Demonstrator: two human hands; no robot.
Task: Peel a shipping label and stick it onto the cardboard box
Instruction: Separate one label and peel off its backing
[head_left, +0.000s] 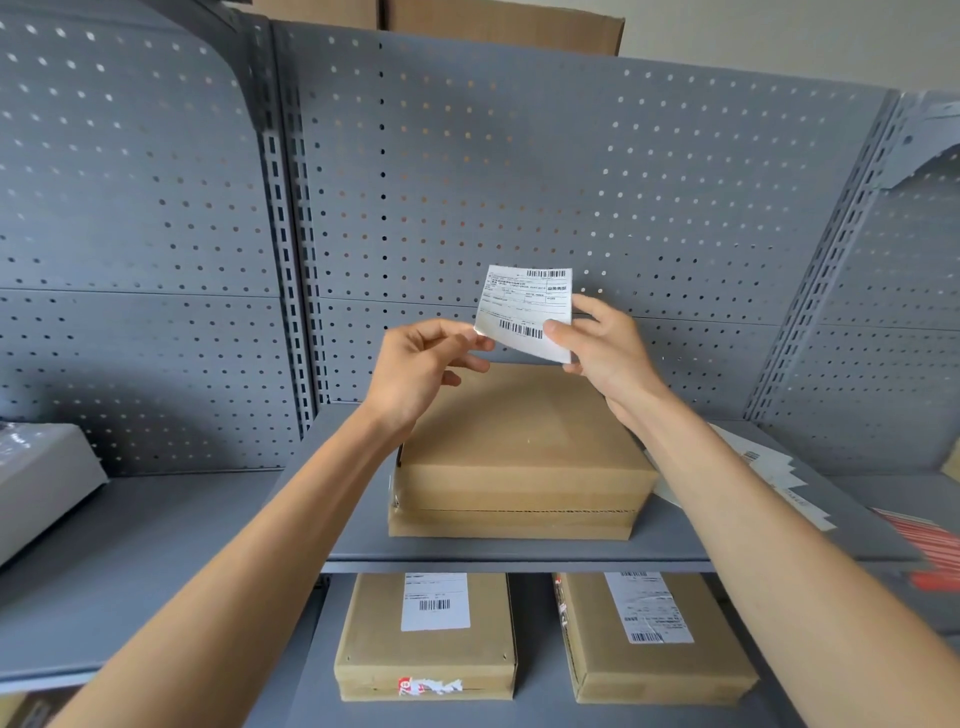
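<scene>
Soft, even daylight, faint shadows, sharp centre, wide-angle bending and slight blur at edges

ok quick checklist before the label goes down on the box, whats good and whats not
1. Label held by both hands: ok, left hand pinches the lower left corner, right hand the right edge.
2. Backing fully peeled off: cannot tell, a corner looks lifted.
3. Top of the cardboard box bare: ok.
4. Label above the box: ok, held in the air, not touching.
5. Box flat on the shelf: ok.
6. Label uncreased: ok.
</scene>
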